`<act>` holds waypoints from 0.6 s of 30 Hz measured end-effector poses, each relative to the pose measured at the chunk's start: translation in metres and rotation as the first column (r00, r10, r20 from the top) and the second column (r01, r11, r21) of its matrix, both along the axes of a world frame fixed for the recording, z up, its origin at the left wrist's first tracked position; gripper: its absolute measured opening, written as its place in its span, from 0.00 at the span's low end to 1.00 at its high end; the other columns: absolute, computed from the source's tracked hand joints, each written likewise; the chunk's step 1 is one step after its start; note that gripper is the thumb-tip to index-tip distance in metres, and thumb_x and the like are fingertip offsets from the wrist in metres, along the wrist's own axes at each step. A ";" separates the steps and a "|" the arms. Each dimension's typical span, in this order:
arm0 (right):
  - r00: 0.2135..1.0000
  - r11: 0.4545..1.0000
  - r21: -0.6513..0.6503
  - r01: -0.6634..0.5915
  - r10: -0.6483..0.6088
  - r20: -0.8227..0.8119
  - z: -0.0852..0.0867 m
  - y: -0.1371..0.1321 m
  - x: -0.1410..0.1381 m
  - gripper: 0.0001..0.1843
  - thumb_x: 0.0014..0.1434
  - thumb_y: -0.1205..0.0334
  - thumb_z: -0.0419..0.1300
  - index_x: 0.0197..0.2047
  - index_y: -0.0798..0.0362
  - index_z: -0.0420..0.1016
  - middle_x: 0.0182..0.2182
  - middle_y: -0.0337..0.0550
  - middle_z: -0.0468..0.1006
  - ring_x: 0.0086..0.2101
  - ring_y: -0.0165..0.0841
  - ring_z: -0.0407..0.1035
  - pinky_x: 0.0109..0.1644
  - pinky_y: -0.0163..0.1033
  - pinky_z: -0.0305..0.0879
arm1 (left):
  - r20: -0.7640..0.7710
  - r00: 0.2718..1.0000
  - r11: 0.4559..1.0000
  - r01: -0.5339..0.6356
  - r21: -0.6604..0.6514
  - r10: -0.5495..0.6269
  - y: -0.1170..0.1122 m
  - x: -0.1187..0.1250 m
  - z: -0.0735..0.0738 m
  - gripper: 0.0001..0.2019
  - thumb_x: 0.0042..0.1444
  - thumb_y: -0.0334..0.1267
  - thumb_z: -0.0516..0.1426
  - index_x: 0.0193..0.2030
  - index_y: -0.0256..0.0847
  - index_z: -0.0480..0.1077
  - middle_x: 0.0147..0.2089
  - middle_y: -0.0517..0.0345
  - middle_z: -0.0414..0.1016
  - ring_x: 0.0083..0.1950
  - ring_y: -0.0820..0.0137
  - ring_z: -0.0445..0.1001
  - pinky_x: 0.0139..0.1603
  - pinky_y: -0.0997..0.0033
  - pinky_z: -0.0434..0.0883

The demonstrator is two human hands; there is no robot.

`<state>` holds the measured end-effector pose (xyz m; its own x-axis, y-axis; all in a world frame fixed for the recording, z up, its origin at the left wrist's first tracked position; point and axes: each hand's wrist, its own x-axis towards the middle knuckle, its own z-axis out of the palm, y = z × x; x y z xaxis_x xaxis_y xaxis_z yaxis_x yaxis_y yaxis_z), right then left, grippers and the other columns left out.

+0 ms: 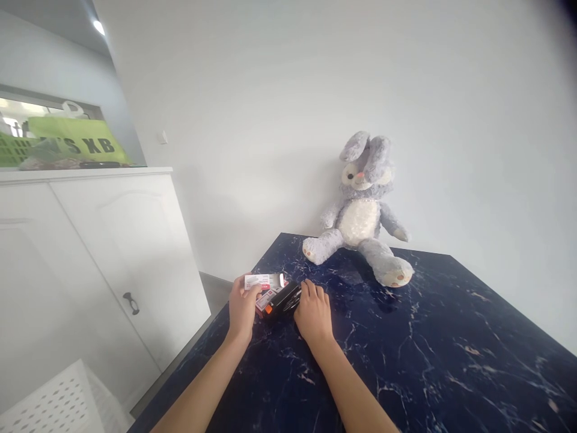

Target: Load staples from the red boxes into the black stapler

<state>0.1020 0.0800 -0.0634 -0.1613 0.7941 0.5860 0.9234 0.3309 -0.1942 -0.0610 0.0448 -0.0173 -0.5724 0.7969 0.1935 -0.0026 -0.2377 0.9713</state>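
My left hand (241, 308) is closed on a small white and red carton (264, 287) whose end flap stands open, held just above the dark blue marbled table (433, 361). My right hand (312, 311) is wrapped round a black device with an orange end (282, 299), which lies at the carton's mouth. I cannot tell how far the device is inside the carton. Both forearms reach in from the bottom edge.
A grey and white plush rabbit (362, 210) sits at the table's far edge against the white wall. A white cabinet (90, 264) stands to the left, with green bags (74, 141) above it. A white perforated basket (58, 400) is at the bottom left.
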 end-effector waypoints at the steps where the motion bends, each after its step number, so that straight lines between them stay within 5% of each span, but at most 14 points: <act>1: 1.000 1.000 -0.001 0.002 -0.002 0.021 0.001 -0.001 0.000 0.28 0.54 0.74 0.53 0.58 0.59 0.68 0.58 0.56 0.69 0.51 0.46 0.63 0.53 0.47 0.57 | 0.006 1.000 1.000 0.005 -0.002 -0.005 0.000 0.000 0.000 0.19 0.50 0.37 0.61 0.51 0.41 0.70 0.41 0.55 0.79 0.38 0.67 0.79 0.36 0.73 0.73; 9: 0.992 0.999 0.014 0.029 -0.030 0.121 0.000 -0.002 -0.001 0.30 0.54 0.74 0.54 0.61 0.62 0.66 0.61 0.60 0.65 0.50 0.49 0.63 0.53 0.51 0.60 | 0.011 1.000 1.000 0.021 -0.005 -0.021 0.000 0.001 0.000 0.19 0.49 0.37 0.61 0.50 0.41 0.71 0.39 0.56 0.79 0.36 0.68 0.78 0.33 0.75 0.72; 14: 0.999 1.000 0.007 -0.028 0.028 -0.021 -0.006 0.003 -0.001 0.30 0.53 0.78 0.51 0.60 0.61 0.67 0.58 0.56 0.69 0.49 0.45 0.66 0.53 0.46 0.63 | 0.022 0.999 0.999 0.033 -0.011 -0.033 -0.001 0.002 0.000 0.18 0.49 0.37 0.61 0.49 0.41 0.71 0.37 0.58 0.79 0.33 0.70 0.78 0.31 0.77 0.71; 18: 0.947 0.989 0.036 -0.146 0.151 -0.282 -0.003 0.007 0.001 0.27 0.56 0.78 0.47 0.56 0.59 0.71 0.55 0.53 0.72 0.52 0.42 0.67 0.56 0.42 0.63 | 0.034 0.998 0.999 0.046 -0.018 -0.045 -0.002 0.003 0.001 0.19 0.49 0.37 0.61 0.49 0.41 0.71 0.36 0.58 0.79 0.29 0.72 0.76 0.29 0.76 0.71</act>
